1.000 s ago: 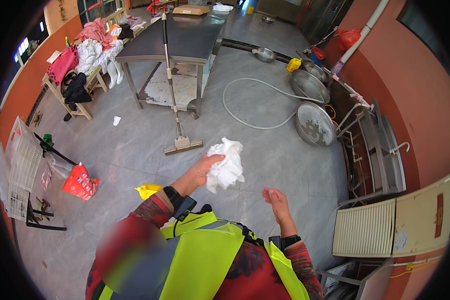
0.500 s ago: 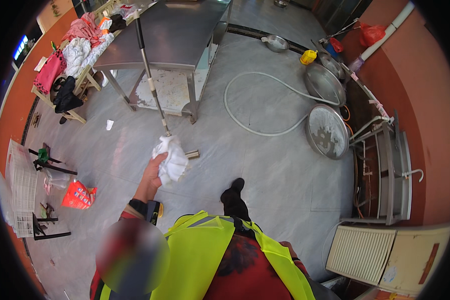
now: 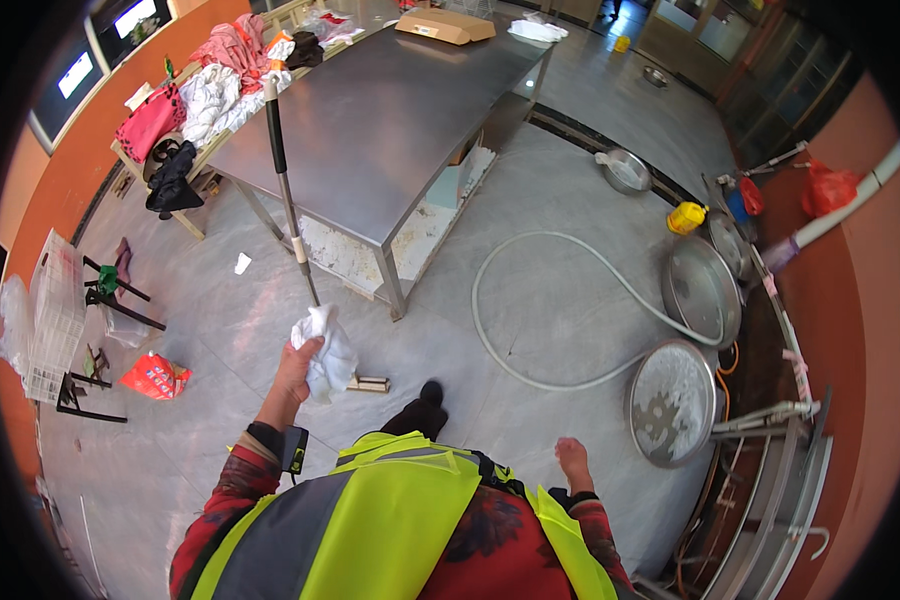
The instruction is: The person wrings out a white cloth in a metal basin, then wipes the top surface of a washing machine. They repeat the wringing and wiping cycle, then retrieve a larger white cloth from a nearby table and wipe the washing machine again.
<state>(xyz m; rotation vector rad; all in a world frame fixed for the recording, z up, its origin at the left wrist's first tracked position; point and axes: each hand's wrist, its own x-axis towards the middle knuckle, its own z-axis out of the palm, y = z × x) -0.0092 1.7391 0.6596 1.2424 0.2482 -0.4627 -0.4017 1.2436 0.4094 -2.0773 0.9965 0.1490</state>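
My left hand (image 3: 294, 368) is closed on a bunched white cloth (image 3: 329, 358), held out in front of my body. Behind the cloth runs a long pole (image 3: 288, 190) with a black grip and silver shaft; its lower end is hidden by the cloth, and I cannot tell if my fingers touch it. A short, pale, bar-shaped piece (image 3: 370, 384) sticks out beside the cloth; whether it joins the pole is unclear. Low on the right, my right hand (image 3: 572, 462) hangs with its fingers curled in and nothing visible in them.
A steel table (image 3: 370, 110) stands ahead, with a cardboard box (image 3: 446, 26) on it. Clothes cover a bench (image 3: 192, 222) at left. A hose (image 3: 482, 315) loops across the floor towards metal basins (image 3: 672, 405) on the right. Near a white crate (image 3: 58, 300) lies a red bag (image 3: 156, 376).
My view has tilted up, showing more of the table. My right hand has come into sight. My left hand still grips the cloth, and a dark-shod foot appears in a different place.
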